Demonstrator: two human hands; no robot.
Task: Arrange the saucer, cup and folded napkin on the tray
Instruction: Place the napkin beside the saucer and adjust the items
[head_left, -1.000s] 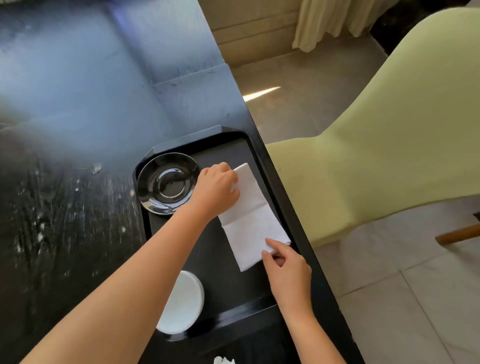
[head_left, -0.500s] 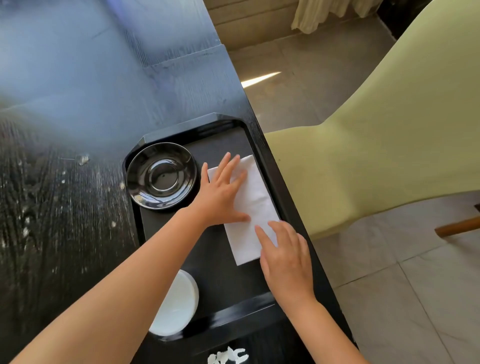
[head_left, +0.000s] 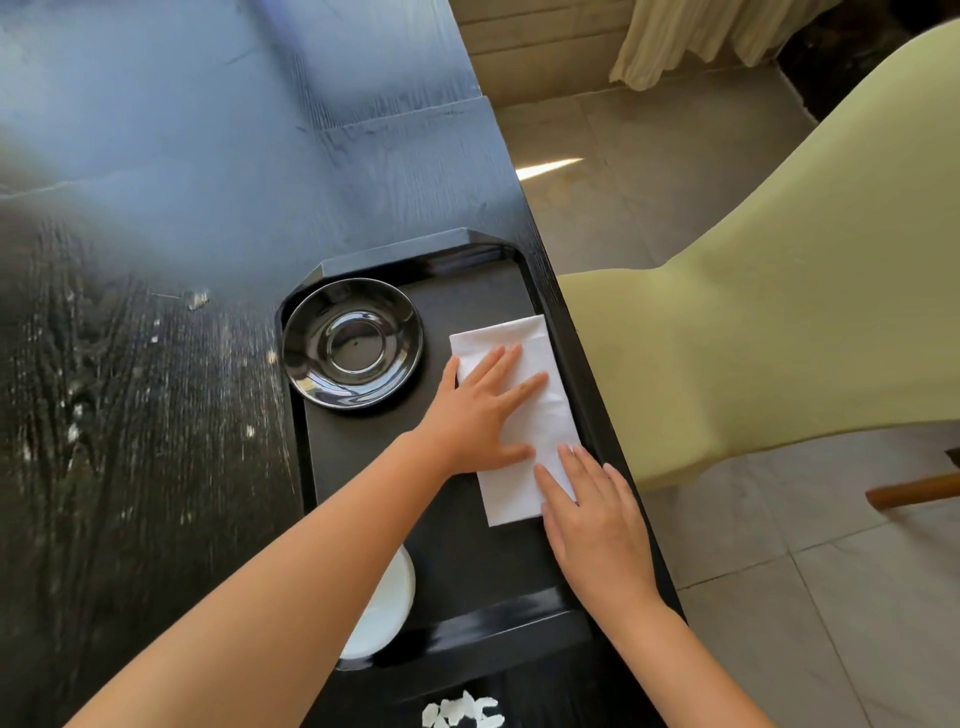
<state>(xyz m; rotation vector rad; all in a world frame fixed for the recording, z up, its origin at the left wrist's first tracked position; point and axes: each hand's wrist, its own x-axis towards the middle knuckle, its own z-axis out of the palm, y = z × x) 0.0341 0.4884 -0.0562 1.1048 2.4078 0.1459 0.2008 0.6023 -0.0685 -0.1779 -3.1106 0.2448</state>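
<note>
A black tray (head_left: 415, 260) lies on the dark table at its right edge. A glossy black saucer (head_left: 353, 343) sits in the tray's far left corner. To its right a folded white napkin (head_left: 511, 335) lies flat along the tray's right side. My left hand (head_left: 485, 413) rests palm down on the napkin's middle, fingers spread. My right hand (head_left: 595, 525) presses flat on the napkin's near right corner. A round white object (head_left: 387, 597) sits at the tray's near left, partly hidden by my left forearm. No cup is visible.
The dark wooden table (head_left: 156, 260) stretches left and far. A pale green chair (head_left: 769, 291) stands close to the table's right edge. White scraps (head_left: 462, 712) lie on the table just in front of the tray. Tiled floor lies to the right.
My left hand went from curled at the napkin's far corner to flat with fingers spread on it. My right hand changed from pinching the near edge to pressing flat. The napkin now lies straighter along the tray's side.
</note>
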